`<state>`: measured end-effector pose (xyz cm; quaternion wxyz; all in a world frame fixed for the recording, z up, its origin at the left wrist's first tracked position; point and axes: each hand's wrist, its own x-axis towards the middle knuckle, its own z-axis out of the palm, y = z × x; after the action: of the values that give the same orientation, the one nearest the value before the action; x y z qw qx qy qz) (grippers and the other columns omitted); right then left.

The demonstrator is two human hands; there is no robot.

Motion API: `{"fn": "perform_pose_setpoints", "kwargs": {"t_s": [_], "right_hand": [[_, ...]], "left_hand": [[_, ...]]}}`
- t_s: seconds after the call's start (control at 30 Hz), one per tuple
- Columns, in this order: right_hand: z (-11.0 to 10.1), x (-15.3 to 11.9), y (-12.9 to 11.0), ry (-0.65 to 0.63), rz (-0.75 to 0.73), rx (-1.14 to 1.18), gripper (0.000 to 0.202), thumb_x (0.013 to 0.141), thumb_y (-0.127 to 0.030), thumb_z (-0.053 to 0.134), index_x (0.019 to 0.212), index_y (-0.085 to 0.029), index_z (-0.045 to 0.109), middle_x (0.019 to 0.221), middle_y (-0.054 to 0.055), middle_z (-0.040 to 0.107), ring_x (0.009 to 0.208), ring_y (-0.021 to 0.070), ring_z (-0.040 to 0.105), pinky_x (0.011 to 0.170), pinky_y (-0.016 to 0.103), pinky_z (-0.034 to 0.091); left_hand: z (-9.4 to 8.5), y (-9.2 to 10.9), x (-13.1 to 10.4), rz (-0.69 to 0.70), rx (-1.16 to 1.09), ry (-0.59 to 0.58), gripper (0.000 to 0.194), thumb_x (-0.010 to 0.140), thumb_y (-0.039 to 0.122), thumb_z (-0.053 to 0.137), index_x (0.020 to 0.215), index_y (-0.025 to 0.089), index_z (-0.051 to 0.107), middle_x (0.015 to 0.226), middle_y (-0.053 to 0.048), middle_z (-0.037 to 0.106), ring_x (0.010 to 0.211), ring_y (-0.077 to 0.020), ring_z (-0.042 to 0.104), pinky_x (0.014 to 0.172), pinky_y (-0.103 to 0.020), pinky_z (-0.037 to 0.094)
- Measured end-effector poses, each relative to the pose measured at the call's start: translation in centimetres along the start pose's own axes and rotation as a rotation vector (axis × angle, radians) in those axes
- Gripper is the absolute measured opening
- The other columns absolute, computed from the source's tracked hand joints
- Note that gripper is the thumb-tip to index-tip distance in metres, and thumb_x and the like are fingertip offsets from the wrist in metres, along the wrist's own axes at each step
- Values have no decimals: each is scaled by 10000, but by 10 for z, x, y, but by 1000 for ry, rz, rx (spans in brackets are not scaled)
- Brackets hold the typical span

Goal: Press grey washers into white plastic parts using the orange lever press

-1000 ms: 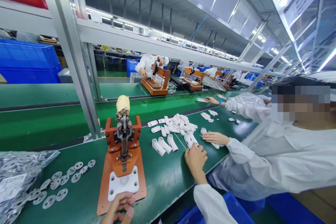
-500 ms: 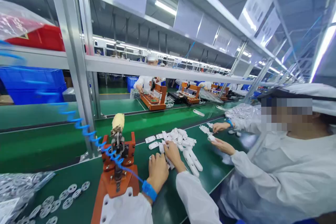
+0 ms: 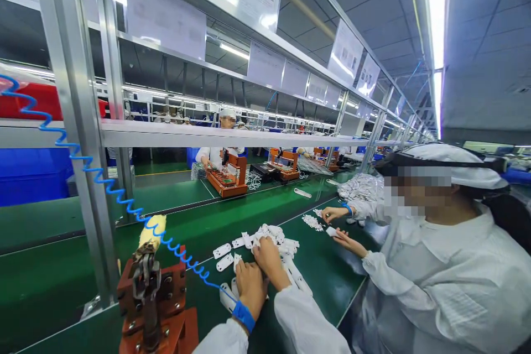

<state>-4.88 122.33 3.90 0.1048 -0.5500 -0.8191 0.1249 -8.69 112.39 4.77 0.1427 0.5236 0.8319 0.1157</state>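
A pile of white plastic covers (image 3: 287, 244) with small holes lies on the green bench. My left hand (image 3: 251, 286), a blue strap (image 3: 244, 316) around its wrist, is at the near side of the pile. Its bent fingers are closed around a white cover (image 3: 237, 261) that is mostly hidden. Beside it, my right hand (image 3: 269, 261) reaches into the pile with curled fingers; what they grip is covered by the hand. More white covers (image 3: 227, 296) lie by my left wrist, and two loose ones (image 3: 224, 263) lie left of the pile.
An orange toggle press (image 3: 155, 298) with a wrapped handle stands at front left. A blue coiled cord (image 3: 124, 199) runs from the strap past it to a metal post (image 3: 78, 138). At right, a co-worker (image 3: 440, 276) handles small white parts (image 3: 312, 223). Behind lies a green belt (image 3: 265, 202).
The view has shifted, so the press and bench sit lower and further left. My right hand has moved slightly deeper into the pile; my left stays beside it.
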Motion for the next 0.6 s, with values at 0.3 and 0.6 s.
{"fn": "perform_pose_setpoints", "kwargs": {"t_s": [0.3,0.6], "right_hand": [[-16,-32,47,64,123,438,170,966,-289,660,1048,-140,674,1148,72,686,1098,222,652,965,446,548],[-50,-98,56,19,154,1121,465,880,-566,521,981,-145,689,909,114,734,792,251,726,748,364,601]], "left_hand": [[0,27,3,-93,-342,-24,292,947,360,661,1143,144,652,1201,-94,666,1099,-251,648,993,-501,522],[-28,-20,-70,-20,-1254,65,516,1027,484,347,1466,217,397,1313,-139,645,1023,-239,709,862,-365,556]]}}
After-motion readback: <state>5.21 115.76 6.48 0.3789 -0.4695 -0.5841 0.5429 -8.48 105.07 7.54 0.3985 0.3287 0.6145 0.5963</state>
